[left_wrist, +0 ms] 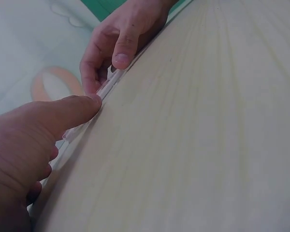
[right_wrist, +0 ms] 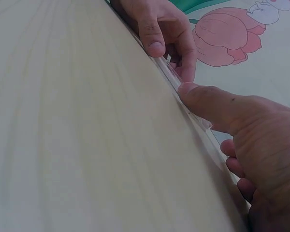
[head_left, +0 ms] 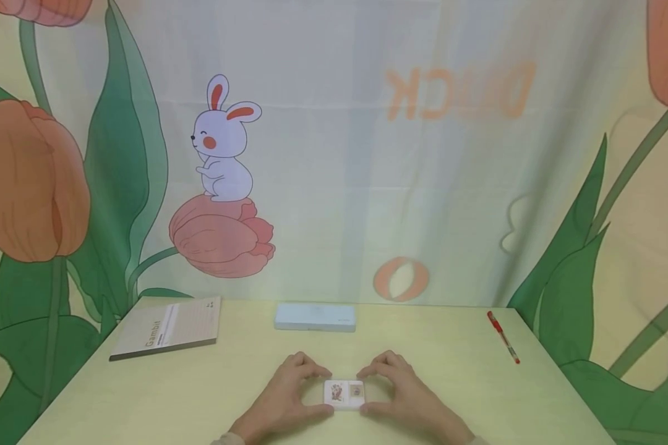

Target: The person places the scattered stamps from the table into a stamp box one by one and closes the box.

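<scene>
A small flat white box (head_left: 343,404) with two little printed pictures on top lies near the front of the table, between both hands. At its left end, the left hand (head_left: 286,395) holds it with thumb on the near corner and a fingertip on the far corner. My right hand (head_left: 403,395) grips the right end the same way. In the left wrist view the left thumb (left_wrist: 75,113) touches the box's thin, partly see-through edge (left_wrist: 106,89). The right wrist view shows the right thumb (right_wrist: 208,101) against that edge (right_wrist: 171,75); the box's top is hidden there.
At the back left of the table (head_left: 228,364) lies a notebook (head_left: 169,327) marked "Gambit". A pale blue case (head_left: 314,317) sits at the back middle, and a red pen (head_left: 503,337) lies on the right. Behind hangs a curtain (head_left: 323,154) printed with tulips and a rabbit.
</scene>
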Motion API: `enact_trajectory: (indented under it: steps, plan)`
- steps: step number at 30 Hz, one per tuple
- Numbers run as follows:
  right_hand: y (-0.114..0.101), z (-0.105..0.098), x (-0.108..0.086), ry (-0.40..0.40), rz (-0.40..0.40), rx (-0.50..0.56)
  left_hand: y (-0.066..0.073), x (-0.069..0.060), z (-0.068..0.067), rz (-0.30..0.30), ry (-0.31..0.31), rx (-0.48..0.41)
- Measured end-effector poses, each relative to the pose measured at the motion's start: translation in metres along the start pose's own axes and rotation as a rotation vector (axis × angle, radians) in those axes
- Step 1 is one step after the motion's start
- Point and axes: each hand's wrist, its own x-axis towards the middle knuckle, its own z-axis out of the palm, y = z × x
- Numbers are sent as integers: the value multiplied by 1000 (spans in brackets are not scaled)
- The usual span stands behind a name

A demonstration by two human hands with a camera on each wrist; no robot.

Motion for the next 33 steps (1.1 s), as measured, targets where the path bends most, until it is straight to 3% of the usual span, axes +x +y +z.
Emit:
enact_trajectory:
  steps: [33]
  plan:
    - [-1,-3,0,0,-6,-21,-1,4,0,-2,-14,-3]
